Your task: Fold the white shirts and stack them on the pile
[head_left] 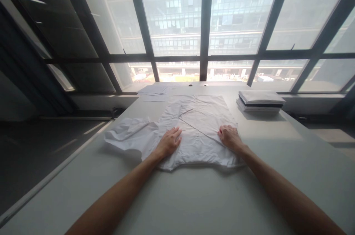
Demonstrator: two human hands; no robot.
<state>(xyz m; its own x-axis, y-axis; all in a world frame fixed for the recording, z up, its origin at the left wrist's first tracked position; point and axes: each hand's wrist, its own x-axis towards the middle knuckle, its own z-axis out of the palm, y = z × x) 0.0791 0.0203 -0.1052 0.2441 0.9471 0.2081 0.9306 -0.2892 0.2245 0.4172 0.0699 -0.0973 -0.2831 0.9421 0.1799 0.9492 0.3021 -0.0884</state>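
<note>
White and creased, lay as a shirt [198, 150] on the bench [199, 201] under a flat, empty left grip [169, 141] and curled right grip [230, 137] (couldn't tell whether pinching); trailed crosswise leftward in a loose sleeve [129, 135], nearer the left grip; stopped short of folded cloths [260, 97].

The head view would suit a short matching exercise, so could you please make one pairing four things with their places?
1. left hand
2. folded stack
3. right hand
4. thin white sheets

A. on the white cloth, near its right edge
B. flat on the table, beyond the cloth and toward the left
C. on the cloth, beside the crumpled part that spreads left
D. on the table, to the right of the cloth

Pairs: 1-C, 2-D, 3-A, 4-B
</note>
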